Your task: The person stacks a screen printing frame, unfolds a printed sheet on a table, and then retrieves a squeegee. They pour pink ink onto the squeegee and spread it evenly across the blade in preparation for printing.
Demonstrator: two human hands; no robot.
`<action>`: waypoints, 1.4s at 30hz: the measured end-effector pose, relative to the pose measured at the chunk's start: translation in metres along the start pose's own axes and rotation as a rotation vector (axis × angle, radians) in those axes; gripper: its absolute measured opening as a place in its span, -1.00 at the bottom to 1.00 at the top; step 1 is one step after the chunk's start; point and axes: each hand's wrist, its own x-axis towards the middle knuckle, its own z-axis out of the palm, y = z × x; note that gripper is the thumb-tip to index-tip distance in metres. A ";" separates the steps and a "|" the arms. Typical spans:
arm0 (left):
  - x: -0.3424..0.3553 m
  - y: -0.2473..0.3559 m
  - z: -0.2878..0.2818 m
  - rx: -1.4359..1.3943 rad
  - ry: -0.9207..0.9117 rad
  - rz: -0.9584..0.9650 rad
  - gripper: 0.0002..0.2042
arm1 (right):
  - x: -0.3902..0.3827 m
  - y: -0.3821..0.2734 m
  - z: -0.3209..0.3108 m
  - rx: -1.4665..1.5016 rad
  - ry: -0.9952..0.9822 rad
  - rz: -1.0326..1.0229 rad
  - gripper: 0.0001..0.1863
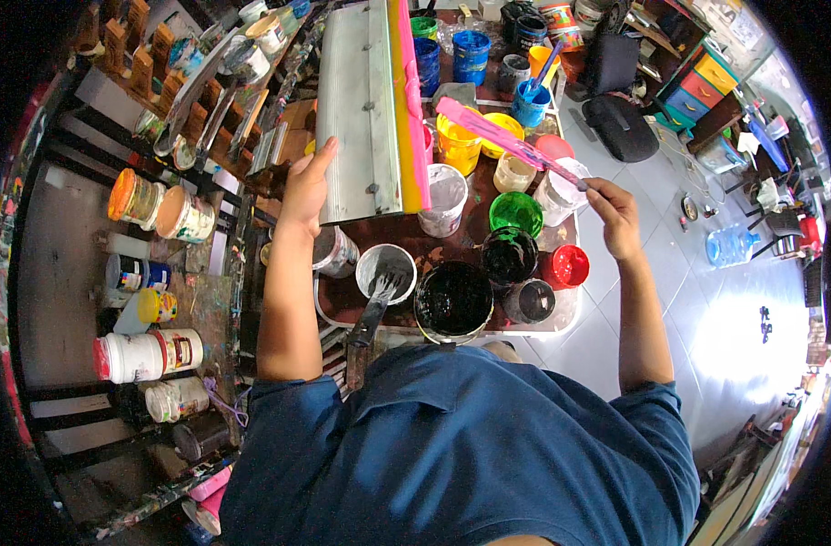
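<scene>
My left hand (310, 188) grips the lower end of a wide screen-printing squeegee (356, 118), thumb on its grey metal holder. Its yellow blade carries bright pink ink along the right edge. The squeegee is raised over the table, its top end cut off by the picture's upper edge. In my right hand (615, 217) is a flat ink spatula (515, 146), pinched at its narrow end. Pink ink coats most of the spatula, whose broad tip points up and left toward the blade, slightly apart from it. Below lie a grey ink tub (444, 202) and a yellow ink tub (457, 146).
On the brown table (361, 314) stand a black ink bucket (453, 300), a green tub (515, 216), a red tub (565, 266) and a white tub with a grey-coated spatula (373, 309). Paint-stained shelves (211, 300) hold several containers at left. A black chair (620, 127) stands on the tiled floor.
</scene>
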 end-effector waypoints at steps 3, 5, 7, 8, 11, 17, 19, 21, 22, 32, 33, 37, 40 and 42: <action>-0.004 0.001 0.006 0.031 0.030 0.035 -0.58 | -0.008 -0.015 -0.009 -0.052 -0.058 -0.033 -0.78; -0.008 0.004 0.012 0.049 0.048 0.058 -0.58 | -0.013 -0.028 -0.013 -0.134 -0.104 -0.052 -0.78; -0.004 0.002 0.003 0.043 0.042 0.017 -0.57 | -0.018 -0.046 -0.012 -0.205 -0.149 -0.055 -0.78; -0.003 0.003 0.003 0.044 0.031 0.000 -0.56 | -0.022 -0.049 -0.014 -0.208 -0.158 -0.063 -0.78; -0.006 0.004 0.010 0.055 0.058 0.065 -0.56 | -0.027 -0.057 -0.019 -0.229 -0.197 -0.089 -0.78; -0.006 0.006 0.006 0.077 0.016 0.046 -0.57 | -0.026 -0.069 -0.020 -0.310 -0.265 -0.123 -0.78; -0.006 0.005 0.006 0.074 0.004 0.049 -0.56 | -0.025 -0.073 -0.019 -0.317 -0.293 -0.113 -0.77; -0.006 0.006 0.008 0.081 -0.003 0.066 -0.55 | -0.025 -0.069 -0.015 -0.278 -0.276 -0.171 -0.73; -0.007 0.007 0.010 0.088 -0.002 0.081 -0.55 | -0.024 -0.067 -0.014 -0.259 -0.268 -0.200 -0.71; -0.016 0.007 0.010 0.133 -0.028 0.128 -0.53 | -0.019 -0.068 -0.014 -0.397 -0.279 -0.203 -0.75; -0.016 0.005 0.009 0.137 -0.016 0.104 -0.54 | -0.018 -0.068 -0.013 -0.394 -0.271 -0.202 -0.75; -0.024 0.009 0.013 0.177 0.048 0.083 -0.58 | -0.012 -0.063 -0.015 -0.420 -0.271 -0.256 -0.75; -0.031 0.011 0.016 0.152 0.067 0.101 -0.63 | -0.007 -0.068 -0.014 -0.424 -0.284 -0.239 -0.76; -0.033 0.011 0.015 0.139 0.056 0.109 -0.66 | -0.004 -0.068 -0.014 -0.443 -0.266 -0.255 -0.76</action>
